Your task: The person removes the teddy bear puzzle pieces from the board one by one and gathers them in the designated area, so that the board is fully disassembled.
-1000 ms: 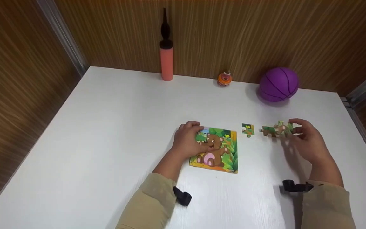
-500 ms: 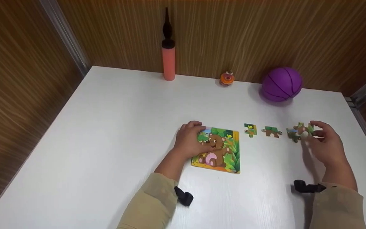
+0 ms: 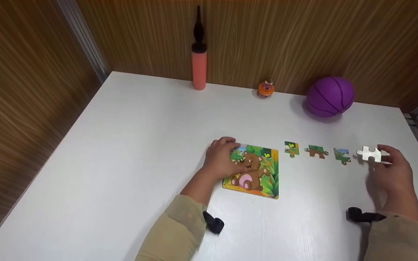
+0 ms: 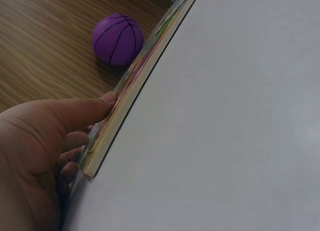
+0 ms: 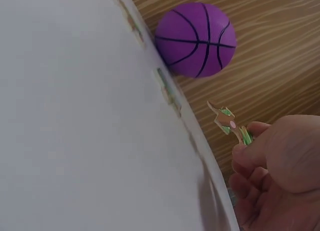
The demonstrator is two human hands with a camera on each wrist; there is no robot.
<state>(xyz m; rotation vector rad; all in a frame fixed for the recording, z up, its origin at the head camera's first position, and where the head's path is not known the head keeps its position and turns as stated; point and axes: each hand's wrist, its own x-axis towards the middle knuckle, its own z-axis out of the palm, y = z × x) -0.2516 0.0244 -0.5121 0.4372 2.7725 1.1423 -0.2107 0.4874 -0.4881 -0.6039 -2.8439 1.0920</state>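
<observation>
My left hand [image 3: 222,161] holds the square bear puzzle [image 3: 254,174] at its left side, thumb over the picture and fingers along the edge. In the left wrist view the thumb lies on the printed face of the thick board. Over at the right, my right hand [image 3: 394,172] pinches a jigsaw piece [image 3: 370,154] between thumb and finger, raised off the table. Glare whitens it in the head view; the right wrist view shows a brown and green print on the piece [image 5: 226,121]. Three loose jigsaw pieces lie in a row between the hands: one [image 3: 291,149], another [image 3: 316,151] and a third [image 3: 341,155].
Along the back of the white table [image 3: 140,145] stand a pink and black hand pump [image 3: 199,69], a small orange figurine [image 3: 266,89] and a purple ball [image 3: 330,96]. Wood-grain panels [image 3: 249,36] rise behind and at both sides.
My right hand has moved right, leaving pieces behind in the row, and still pinches one. My left hand stays on the puzzle. The whole head view has shifted slightly.
</observation>
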